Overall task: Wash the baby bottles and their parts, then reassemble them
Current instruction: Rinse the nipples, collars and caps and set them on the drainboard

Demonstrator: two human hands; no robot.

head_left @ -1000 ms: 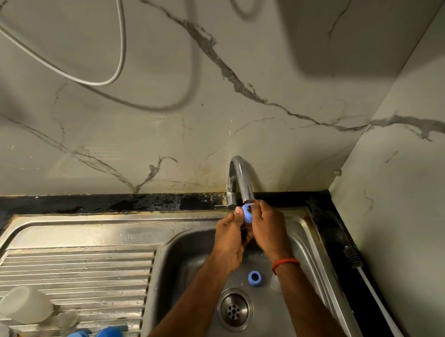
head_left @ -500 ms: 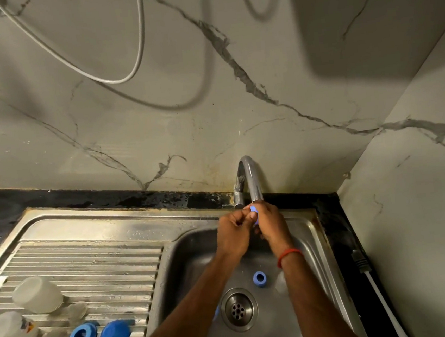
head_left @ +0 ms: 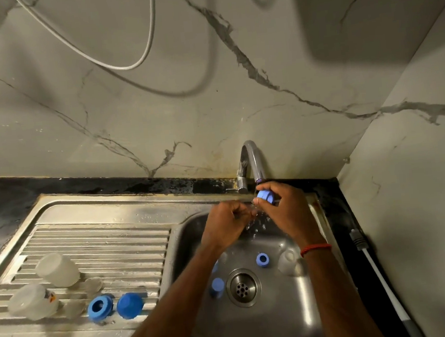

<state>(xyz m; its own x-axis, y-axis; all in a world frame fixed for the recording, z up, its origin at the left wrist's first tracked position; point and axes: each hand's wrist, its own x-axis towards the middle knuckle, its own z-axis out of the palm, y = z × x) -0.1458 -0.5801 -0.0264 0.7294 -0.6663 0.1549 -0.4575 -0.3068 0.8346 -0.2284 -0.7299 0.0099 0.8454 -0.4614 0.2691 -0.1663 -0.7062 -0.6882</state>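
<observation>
Blue ring (head_left: 265, 196) pinched by right grip (head_left: 288, 212); left grip (head_left: 227, 225) curled, unclear; bottle (head_left: 31, 302) label unreadable.

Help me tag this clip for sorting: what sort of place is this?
Probably a home kitchen: a steel sink with a ribbed drainboard, a tap set against a marble-look wall, and baby bottle parts lying on the drainboard.

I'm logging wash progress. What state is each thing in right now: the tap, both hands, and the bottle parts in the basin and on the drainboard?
tap: running
held ring: under the stream, gripped by right hand
left hand: fingers curled, grip unclear
basin ring: loose, unassembled
basin cap: loose beside drain
far bottle: lying, uncapped
near bottle: lying, uncapped
drainboard ring: loose
drainboard cap: loose
</observation>
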